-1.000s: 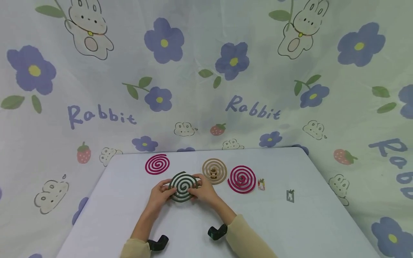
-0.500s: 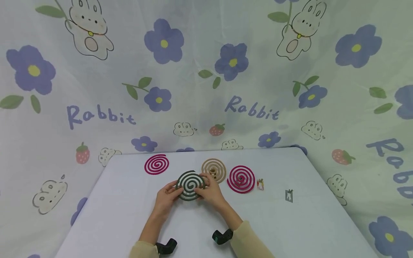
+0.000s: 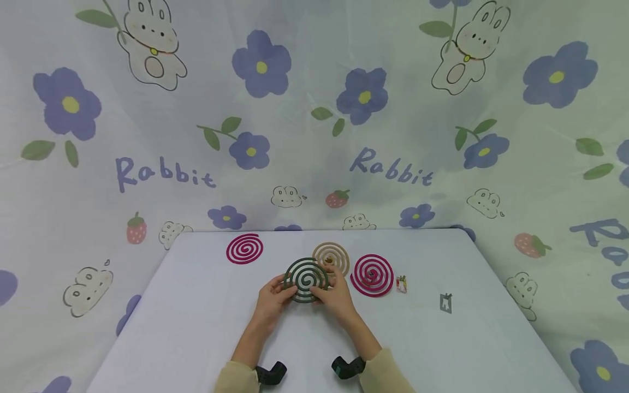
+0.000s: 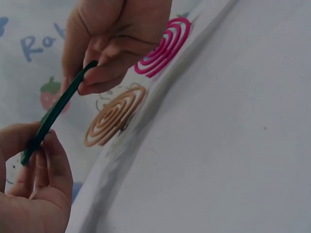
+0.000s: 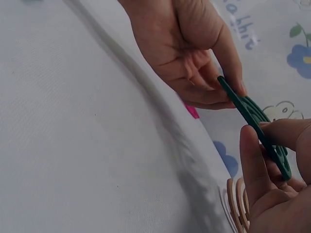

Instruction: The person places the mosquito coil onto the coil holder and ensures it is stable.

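1. Spreading below the dark green, flat spiral coil [image 3: 307,281], the smooth white bench [image 3: 196,327] carries the other pieces.
2. Left grip [image 3: 271,299] and right grip [image 3: 339,299] pinch opposite edges of the green coil, thumbs in front, fingers behind; it is held clear of the bench, tilted.
3. That coil looks light and stiff, probably brittle between its thin, gapped turns; best taken by opposite outer edges, without squeezing inward.
4. Right of the green coil lies a magenta spiral coil [image 3: 372,275]; another magenta spiral [image 3: 244,249] lies behind it, leftward.
5. Just behind the green coil, a tan spiral coil [image 3: 339,252], partly hidden, crowds the way straight back.
6. Well right of the green coil: a grey rectangular piece [image 3: 445,303], then, nearer, a smaller red-and-white tag [image 3: 401,284].
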The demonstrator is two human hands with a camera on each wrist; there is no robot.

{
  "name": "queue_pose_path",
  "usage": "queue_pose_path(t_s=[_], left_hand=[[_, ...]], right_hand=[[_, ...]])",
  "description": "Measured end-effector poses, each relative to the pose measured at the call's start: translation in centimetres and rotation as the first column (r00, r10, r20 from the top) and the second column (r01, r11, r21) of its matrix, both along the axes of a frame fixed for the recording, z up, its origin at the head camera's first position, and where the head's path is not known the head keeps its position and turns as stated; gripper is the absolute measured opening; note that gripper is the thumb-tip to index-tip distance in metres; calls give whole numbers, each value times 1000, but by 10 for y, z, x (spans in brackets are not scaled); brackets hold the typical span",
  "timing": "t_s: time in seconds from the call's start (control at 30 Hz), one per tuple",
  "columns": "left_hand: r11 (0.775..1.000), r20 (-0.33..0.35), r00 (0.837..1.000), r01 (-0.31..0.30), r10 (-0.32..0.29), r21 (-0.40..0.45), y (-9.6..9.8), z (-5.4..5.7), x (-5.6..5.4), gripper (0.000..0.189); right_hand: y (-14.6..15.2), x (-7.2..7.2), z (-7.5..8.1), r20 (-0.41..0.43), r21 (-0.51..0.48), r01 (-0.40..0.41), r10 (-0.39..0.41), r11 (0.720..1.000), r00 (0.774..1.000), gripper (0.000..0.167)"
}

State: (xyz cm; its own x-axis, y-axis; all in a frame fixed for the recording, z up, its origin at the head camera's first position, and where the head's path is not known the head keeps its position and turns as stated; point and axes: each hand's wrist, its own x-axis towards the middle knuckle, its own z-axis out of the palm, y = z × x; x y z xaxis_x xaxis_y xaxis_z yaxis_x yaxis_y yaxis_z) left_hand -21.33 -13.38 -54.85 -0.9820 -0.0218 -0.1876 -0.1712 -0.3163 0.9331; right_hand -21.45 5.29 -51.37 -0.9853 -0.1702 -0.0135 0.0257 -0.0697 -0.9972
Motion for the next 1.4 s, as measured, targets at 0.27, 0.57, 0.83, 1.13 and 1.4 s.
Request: queue_pose_path(t_s=[0.27,0.57,0.83,1.13,1.4], left_hand=[[999,3,1000,8,-8,31,13,3,-2,46],[998,-11,998,60,-59,17,28,-2,-2,45],[991,-23,991,136,-135,5,38,-2,-2,47],[983,-35,983,182,-181,37,57,2,-2,47],[977,-26,979,204,-202,56,76,5,-4,49]], right_hand=[[8,-4,-22,18,-11,30,-30,999,999,58],[26,-1,-25,68,9,33,-34,999,997,56],[39,4,-25,120,1,57,-56,998,991,50],[57,10,-22,128,-35,70,-65,997,990,51],[74,12,-19,132,-19,105,-102,994,986,50]])
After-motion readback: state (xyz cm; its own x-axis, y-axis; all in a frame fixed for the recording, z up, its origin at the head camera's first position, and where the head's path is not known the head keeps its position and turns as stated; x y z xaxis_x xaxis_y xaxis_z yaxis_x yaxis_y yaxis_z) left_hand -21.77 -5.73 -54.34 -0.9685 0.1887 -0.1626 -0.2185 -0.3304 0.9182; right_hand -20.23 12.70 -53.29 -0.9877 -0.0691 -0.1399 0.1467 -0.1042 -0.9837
